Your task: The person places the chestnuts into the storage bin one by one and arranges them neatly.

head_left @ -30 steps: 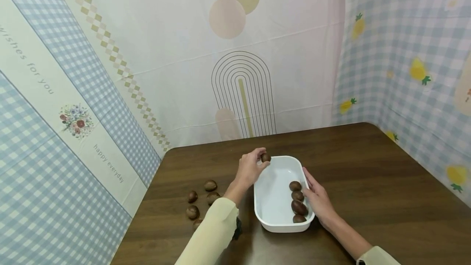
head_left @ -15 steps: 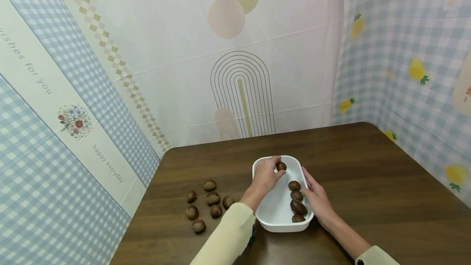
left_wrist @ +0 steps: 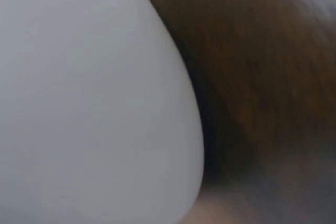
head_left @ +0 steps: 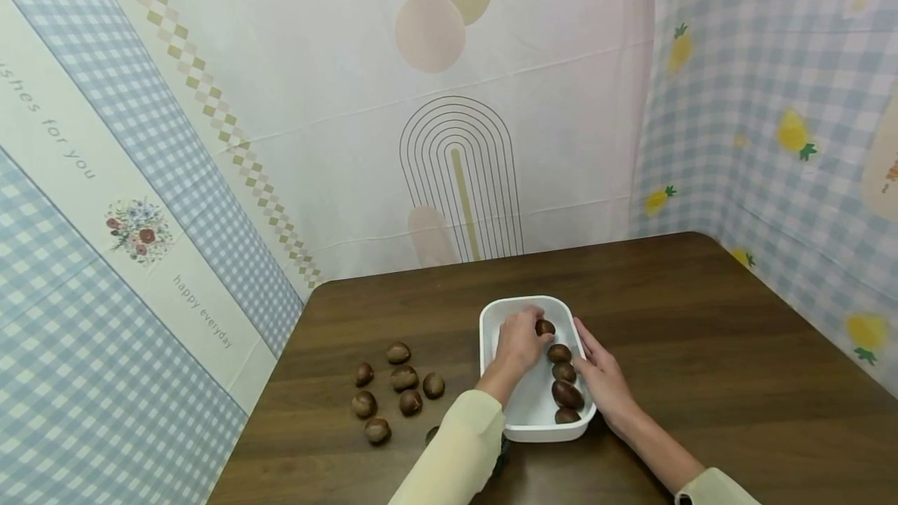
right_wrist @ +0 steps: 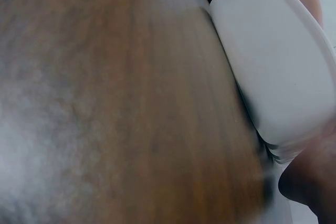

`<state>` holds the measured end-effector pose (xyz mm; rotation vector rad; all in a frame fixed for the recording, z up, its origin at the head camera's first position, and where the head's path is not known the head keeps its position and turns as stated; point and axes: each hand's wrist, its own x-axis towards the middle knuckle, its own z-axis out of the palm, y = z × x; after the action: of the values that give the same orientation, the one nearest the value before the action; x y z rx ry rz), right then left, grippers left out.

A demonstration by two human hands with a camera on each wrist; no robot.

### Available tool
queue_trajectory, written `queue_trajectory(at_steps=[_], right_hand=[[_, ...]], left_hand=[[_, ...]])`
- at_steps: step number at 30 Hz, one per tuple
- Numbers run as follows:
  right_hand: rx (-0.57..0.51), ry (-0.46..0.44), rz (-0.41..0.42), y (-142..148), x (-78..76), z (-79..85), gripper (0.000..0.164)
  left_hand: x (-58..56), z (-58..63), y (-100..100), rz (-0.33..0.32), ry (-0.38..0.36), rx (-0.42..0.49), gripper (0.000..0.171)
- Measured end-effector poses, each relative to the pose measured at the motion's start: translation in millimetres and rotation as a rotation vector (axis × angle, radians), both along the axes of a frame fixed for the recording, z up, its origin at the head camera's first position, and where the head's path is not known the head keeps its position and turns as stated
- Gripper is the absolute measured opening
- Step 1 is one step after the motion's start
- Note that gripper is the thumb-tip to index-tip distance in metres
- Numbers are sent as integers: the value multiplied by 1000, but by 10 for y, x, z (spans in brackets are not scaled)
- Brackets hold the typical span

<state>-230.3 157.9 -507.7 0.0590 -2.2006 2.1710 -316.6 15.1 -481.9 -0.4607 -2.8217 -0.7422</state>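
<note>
Brown nut-like piece (head_left: 545, 327) was inside the white tray (head_left: 546, 433), toward its far end and nearer the right long wall, pinched between the thumb and fingers of the left hand (head_left: 521, 343). That grip was narrow, about as wide as the piece itself. Whether the piece touched the tray floor I could not tell; the left wrist view showed only a pale surface and brown blur, with no fingertips to read.

A row of 4 pieces (head_left: 563, 372) lay along the same wall, and the held piece was just beyond its far end, with a small gap between. Judged from that layout, good placing meant extending the line: lowering the piece straight, easing it toward its neighbour, and letting go only once the floor bore its weight. Such rounded things probably rolled easily, so a slow parting of thumb and fingers seemed wiser than a drop, and a hard nudge could have spoiled the row.

The right hand (head_left: 609, 384) gripped the tray's right wall, thumb over the rim and fingers outside; that looked useful for steadiness, provided it did not tilt the tray. On the table (head_left: 687, 318), left of the tray, were 8 loose pieces (head_left: 404, 378), 1 of them partly hidden by the left sleeve (head_left: 459, 439), which needed enough height to avoid knocking it.
</note>
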Motion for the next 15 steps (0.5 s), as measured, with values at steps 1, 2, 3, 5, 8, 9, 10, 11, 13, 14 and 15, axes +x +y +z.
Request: queue_trajectory(at_steps=[1, 2, 3, 5, 8, 9, 10, 11, 13, 14, 15], right_hand=[[0, 1, 3, 2, -3, -3, 71], [-2, 2, 6, 2, -4, -3, 71], [-3, 2, 8, 5, -6, -5, 71], [0, 4, 10, 9, -8, -6, 72], [-5, 7, 14, 9, -2, -3, 75], [-8, 11, 13, 7, 1, -1, 75], [-12, 14, 13, 4, 3, 1, 75], [-16, 23, 13, 3, 5, 0, 75], [-22, 36, 14, 1, 6, -2, 76], [-26, 39, 11, 2, 6, -5, 76], [-25, 43, 11, 4, 2, -11, 76]], left_hand=[[5, -9, 11, 2, -8, 7, 36], [6, -19, 20, 4, -13, 11, 36], [8, -27, 28, 5, -16, 15, 36], [9, -40, 40, 4, -22, 18, 35], [1, -48, 36, -12, -24, 31, 33], [1, -46, 30, -20, -27, 37, 33], [-1, -47, 24, -31, -32, 49, 32], [-9, -48, 18, -46, -45, 62, 31], [-26, -51, 8, -74, -63, 79, 30], [-34, -53, 3, -87, -72, 87, 29], [-41, -54, 0, -101, -77, 90, 28]])
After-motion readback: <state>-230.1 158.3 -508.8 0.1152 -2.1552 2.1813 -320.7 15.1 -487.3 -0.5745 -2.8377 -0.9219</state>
